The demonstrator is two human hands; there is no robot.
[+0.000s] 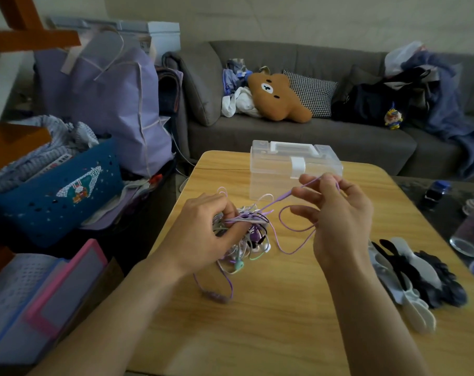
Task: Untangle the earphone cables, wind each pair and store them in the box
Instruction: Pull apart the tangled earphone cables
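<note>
From my feed, much of the knotted bundle of thin earphone cables, in purple, white, grey, mint and black, is hidden behind the left hand, so I cannot tell how many pairs it holds or where most strands run. That hand has its fingers curled round the upper side of the bundle and grips it just above the pale wooden table, the lower loops trailing onto the wood. A small mint earbud shows at the bottom of the tangle, and a blurred purple inline piece lies on the table nearer me; I cannot make out its shape. The right hand is raised to the right of the bundle and pinches a smooth flat purple cable between thumb and fingertips, the strand stretched taut down to the knot while a slack loop of it hangs under the palm. Behind both hands, on the far part of the table, stands the clear rectangular plastic box with a moulded handle and a white latch, its lid down; the right fingers cover its near right corner. At the table's right edge lies a heap of dark and grey fabric pieces, their outlines hard to read. A grey upholstered sofa runs behind, carrying a brown plush bear cushion.
</note>
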